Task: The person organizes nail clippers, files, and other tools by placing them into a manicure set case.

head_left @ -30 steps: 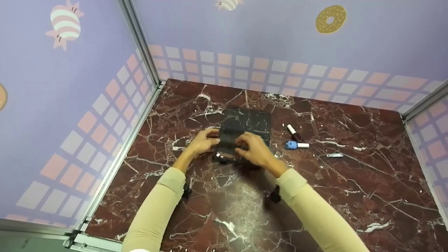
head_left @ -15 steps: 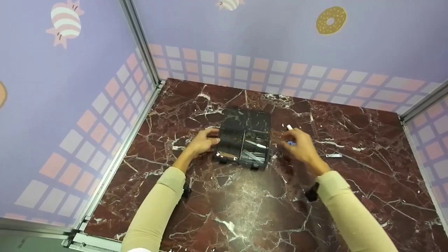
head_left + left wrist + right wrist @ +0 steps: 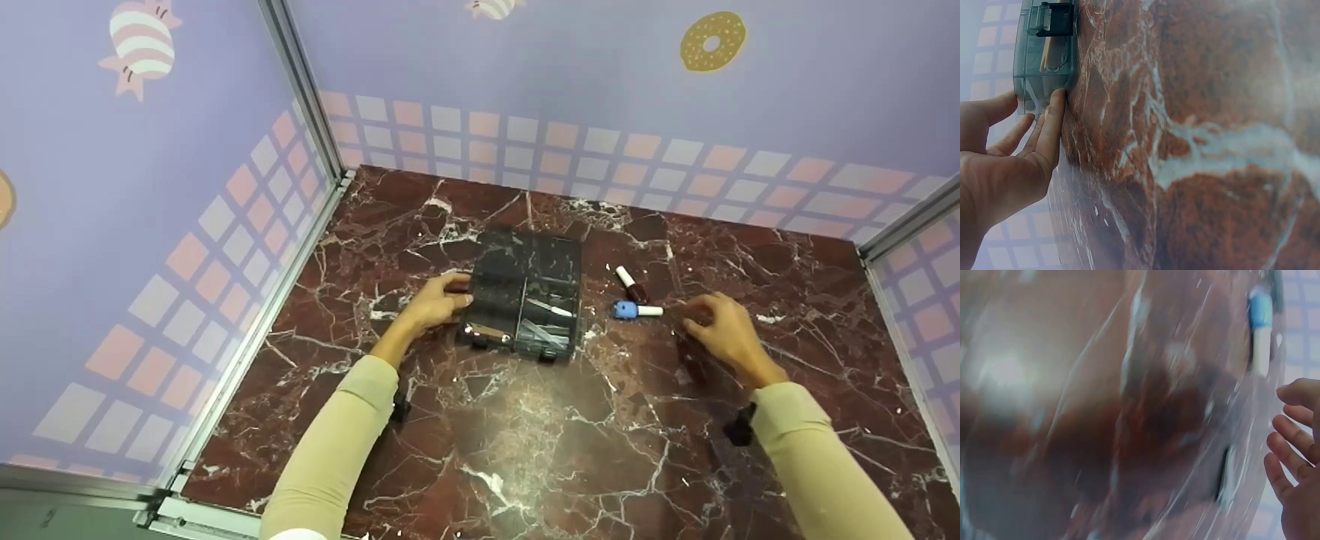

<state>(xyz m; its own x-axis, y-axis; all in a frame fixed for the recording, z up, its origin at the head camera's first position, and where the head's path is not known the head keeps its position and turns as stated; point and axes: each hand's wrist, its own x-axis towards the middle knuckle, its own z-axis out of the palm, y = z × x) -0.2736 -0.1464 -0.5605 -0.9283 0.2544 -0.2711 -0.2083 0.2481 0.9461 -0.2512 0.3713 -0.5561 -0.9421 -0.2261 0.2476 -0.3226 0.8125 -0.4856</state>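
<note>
A dark translucent divided box (image 3: 491, 255) lies in the middle of the table, with a white slim item (image 3: 550, 307) and clear strips (image 3: 544, 335) visible in its right half. My left hand (image 3: 435, 304) touches the box's left end, its fairly straight fingers and thumb against the end wall; a black latch (image 3: 1060, 19) shows there in the left wrist view. My right hand (image 3: 724, 328), fingers spread and holding nothing, hovers right of a blue nail polish bottle (image 3: 625, 310) with a white cap. Below that hand lies a small silver nail clipper (image 3: 1229, 478), hidden by it in the head view.
A dark red nail polish bottle (image 3: 637, 292) with a white cap lies just behind the blue one. The marbled red table (image 3: 420, 457) is bounded by printed walls (image 3: 570, 75) at the back and sides, with metal rails (image 3: 300, 90) in the corners.
My right hand has moved rightward from over the box, past the nail polish bottles, to the nail clipper. My left hand has stayed at the box's left end.
</note>
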